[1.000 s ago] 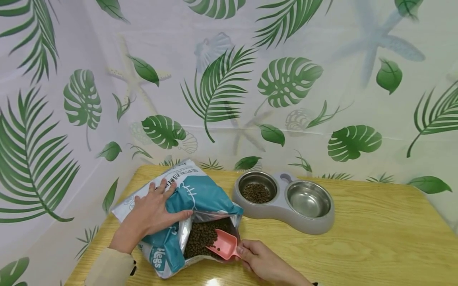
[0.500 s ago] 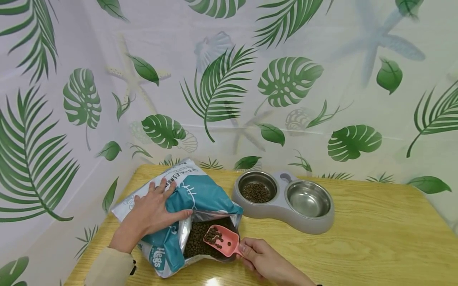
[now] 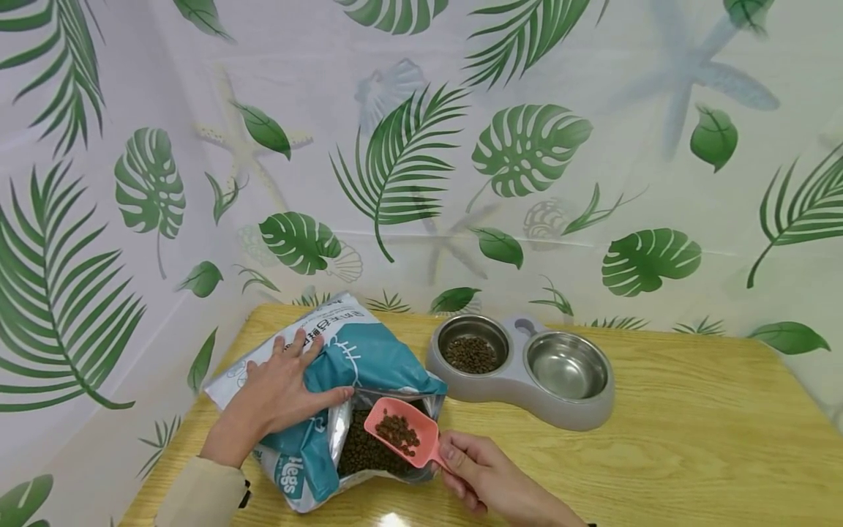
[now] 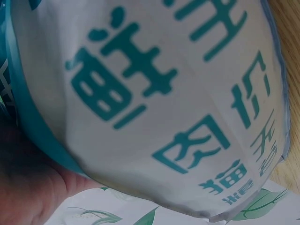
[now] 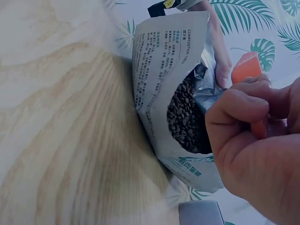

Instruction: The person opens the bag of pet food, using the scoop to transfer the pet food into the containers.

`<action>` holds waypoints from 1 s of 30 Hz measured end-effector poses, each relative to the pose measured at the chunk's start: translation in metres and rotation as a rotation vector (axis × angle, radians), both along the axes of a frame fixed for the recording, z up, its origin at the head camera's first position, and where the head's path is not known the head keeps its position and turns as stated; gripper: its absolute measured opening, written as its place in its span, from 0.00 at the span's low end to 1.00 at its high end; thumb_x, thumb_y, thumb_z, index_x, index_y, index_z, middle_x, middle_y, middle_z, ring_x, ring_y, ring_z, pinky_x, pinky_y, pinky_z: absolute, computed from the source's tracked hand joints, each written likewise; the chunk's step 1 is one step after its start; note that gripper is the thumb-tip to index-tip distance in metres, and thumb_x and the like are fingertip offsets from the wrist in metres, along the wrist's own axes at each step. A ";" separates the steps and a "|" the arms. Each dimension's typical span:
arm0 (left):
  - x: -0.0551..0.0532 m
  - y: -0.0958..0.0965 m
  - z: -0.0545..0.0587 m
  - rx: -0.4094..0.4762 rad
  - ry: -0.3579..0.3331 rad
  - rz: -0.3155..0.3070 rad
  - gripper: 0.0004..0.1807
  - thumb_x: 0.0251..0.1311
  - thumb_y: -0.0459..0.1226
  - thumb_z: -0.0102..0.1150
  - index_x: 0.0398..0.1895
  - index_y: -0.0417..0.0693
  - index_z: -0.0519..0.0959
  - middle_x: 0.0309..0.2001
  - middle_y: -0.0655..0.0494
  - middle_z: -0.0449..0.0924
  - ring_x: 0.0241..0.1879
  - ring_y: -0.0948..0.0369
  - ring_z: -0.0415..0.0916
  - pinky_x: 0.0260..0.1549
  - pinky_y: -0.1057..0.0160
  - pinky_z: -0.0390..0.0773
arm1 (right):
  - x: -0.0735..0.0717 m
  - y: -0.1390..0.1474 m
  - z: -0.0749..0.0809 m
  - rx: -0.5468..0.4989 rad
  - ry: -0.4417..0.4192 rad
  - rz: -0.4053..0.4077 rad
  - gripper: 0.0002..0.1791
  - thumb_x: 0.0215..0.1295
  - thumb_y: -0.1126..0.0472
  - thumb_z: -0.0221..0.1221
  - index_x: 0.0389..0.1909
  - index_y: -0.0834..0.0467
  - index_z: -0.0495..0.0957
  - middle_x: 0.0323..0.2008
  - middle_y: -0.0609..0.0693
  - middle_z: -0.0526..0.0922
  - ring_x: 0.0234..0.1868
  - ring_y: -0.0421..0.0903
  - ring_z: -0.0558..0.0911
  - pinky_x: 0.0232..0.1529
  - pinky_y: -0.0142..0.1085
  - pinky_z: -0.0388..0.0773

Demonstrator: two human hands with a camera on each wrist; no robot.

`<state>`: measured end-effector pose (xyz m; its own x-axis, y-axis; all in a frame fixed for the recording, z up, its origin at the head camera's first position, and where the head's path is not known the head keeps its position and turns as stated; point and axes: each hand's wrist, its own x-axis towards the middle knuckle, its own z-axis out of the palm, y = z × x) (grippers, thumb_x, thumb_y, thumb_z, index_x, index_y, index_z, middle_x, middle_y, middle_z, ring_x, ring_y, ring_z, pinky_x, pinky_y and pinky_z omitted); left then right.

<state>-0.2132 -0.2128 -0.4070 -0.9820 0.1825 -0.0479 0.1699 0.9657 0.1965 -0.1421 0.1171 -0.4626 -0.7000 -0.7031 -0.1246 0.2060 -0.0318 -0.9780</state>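
Observation:
A blue and white bag of kibble (image 3: 385, 351) lies on its side in the head view, its mouth facing the front right. My left hand (image 3: 279, 388) rests spread on top of the bag, thumb near the opening. My right hand (image 3: 484, 472) grips the handle of a pink scoop (image 3: 424, 432), with fingers curled round it in the right wrist view. Brown kibble (image 3: 398, 432) lies in the scoop, which is held over the bag's mouth. More kibble (image 5: 187, 117) shows inside the bag. Printed bag film (image 4: 140, 93) fills most of the left wrist view.
Behind and right of the bag stands a grey double pet bowl (image 3: 507, 384). Its left steel bowl holds kibble (image 3: 470, 353); the right steel bowl (image 3: 568, 369) has bare metal showing. A wooden table (image 3: 711, 439) bears everything, with a leaf-print cloth (image 3: 421, 146) behind.
The scoop has risen out of the kibble in the bag and levelled, with kibble now gathered in it. My left hand and the bag have stayed in place.

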 end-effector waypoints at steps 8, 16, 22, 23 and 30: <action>0.000 -0.001 0.000 0.001 -0.002 0.001 0.61 0.55 0.78 0.48 0.81 0.46 0.57 0.79 0.33 0.53 0.76 0.26 0.49 0.56 0.15 0.60 | -0.008 0.010 0.014 0.043 0.073 -0.094 0.26 0.83 0.50 0.44 0.48 0.74 0.69 0.22 0.44 0.68 0.14 0.35 0.59 0.15 0.31 0.55; 0.000 -0.002 0.000 -0.001 0.004 -0.004 0.62 0.54 0.79 0.47 0.81 0.47 0.58 0.79 0.33 0.53 0.76 0.26 0.50 0.55 0.15 0.61 | -0.025 0.028 0.033 0.202 0.150 -0.327 0.21 0.82 0.52 0.48 0.49 0.68 0.75 0.21 0.45 0.68 0.14 0.35 0.58 0.16 0.28 0.57; -0.001 -0.002 0.001 -0.002 0.007 0.000 0.62 0.54 0.80 0.46 0.81 0.48 0.57 0.80 0.34 0.53 0.76 0.26 0.49 0.56 0.16 0.60 | -0.044 0.039 0.043 0.355 0.189 -0.475 0.20 0.82 0.55 0.49 0.54 0.69 0.77 0.21 0.47 0.68 0.13 0.37 0.57 0.16 0.28 0.56; -0.001 -0.001 0.001 -0.001 0.006 0.000 0.62 0.54 0.80 0.46 0.81 0.48 0.57 0.80 0.34 0.53 0.76 0.26 0.49 0.57 0.16 0.60 | -0.047 0.041 0.042 0.388 0.224 -0.500 0.19 0.81 0.56 0.50 0.53 0.69 0.78 0.21 0.47 0.68 0.14 0.37 0.58 0.16 0.29 0.57; -0.001 -0.001 0.000 0.000 0.005 0.000 0.62 0.54 0.80 0.47 0.81 0.47 0.58 0.80 0.33 0.53 0.76 0.26 0.49 0.57 0.16 0.60 | -0.063 0.051 0.028 0.577 0.379 -0.634 0.15 0.79 0.60 0.53 0.47 0.69 0.81 0.20 0.46 0.70 0.20 0.37 0.65 0.22 0.31 0.64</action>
<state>-0.2138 -0.2139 -0.4073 -0.9823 0.1821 -0.0435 0.1704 0.9658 0.1957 -0.2056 0.1680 -0.4344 -0.9968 -0.0771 -0.0209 -0.0189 0.4822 -0.8759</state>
